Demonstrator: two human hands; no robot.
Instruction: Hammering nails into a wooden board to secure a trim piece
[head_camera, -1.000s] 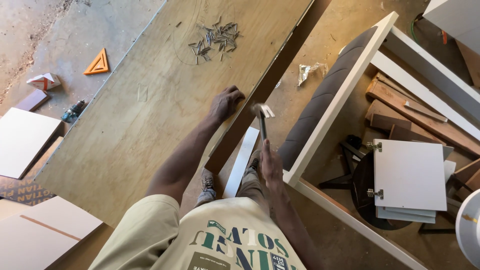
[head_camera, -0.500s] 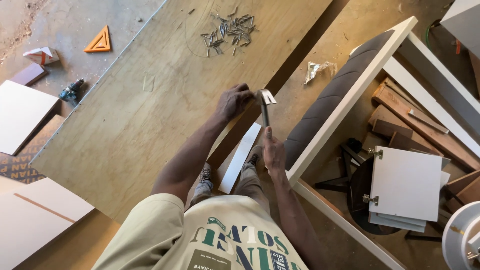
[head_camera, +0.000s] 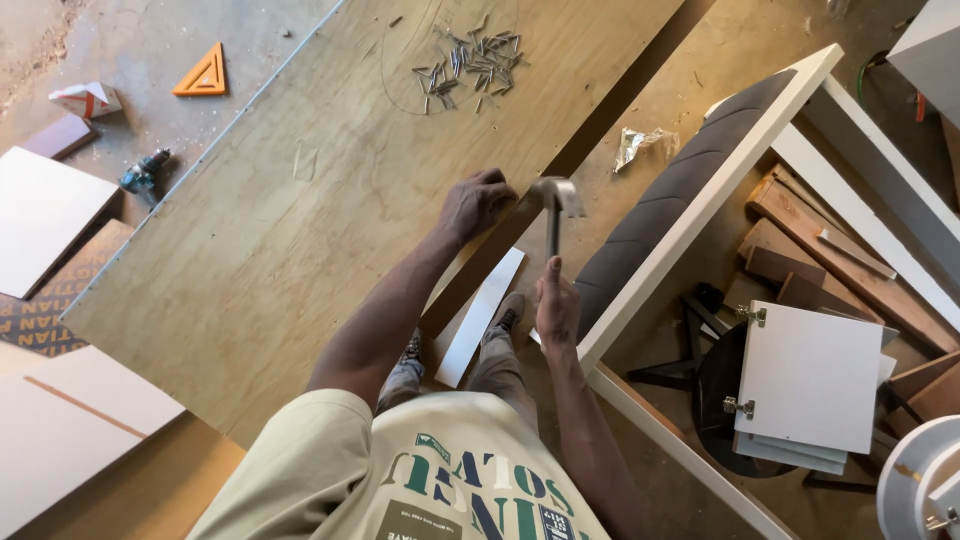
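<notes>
A large plywood sheet (head_camera: 300, 190) lies flat in front of me. My left hand (head_camera: 476, 205) rests curled on its right edge, fingertips pinched as if on a small nail, though I cannot make one out. My right hand (head_camera: 556, 303) grips the handle of a claw hammer (head_camera: 556, 200), whose steel head hovers just right of the left hand at the sheet's edge. A heap of several loose nails (head_camera: 466, 62) lies on the sheet farther away.
A white frame with a dark padded panel (head_camera: 665, 215) lies to the right, beside wood offcuts (head_camera: 800, 235) and a white hinged door (head_camera: 808, 376). An orange triangle square (head_camera: 204, 75) and a drill (head_camera: 143, 173) sit on the floor to the left. White boards (head_camera: 40, 215) lie at the left.
The hammer head has swung away to the right of my left hand after sitting close against it. My left hand stays on the sheet's edge.
</notes>
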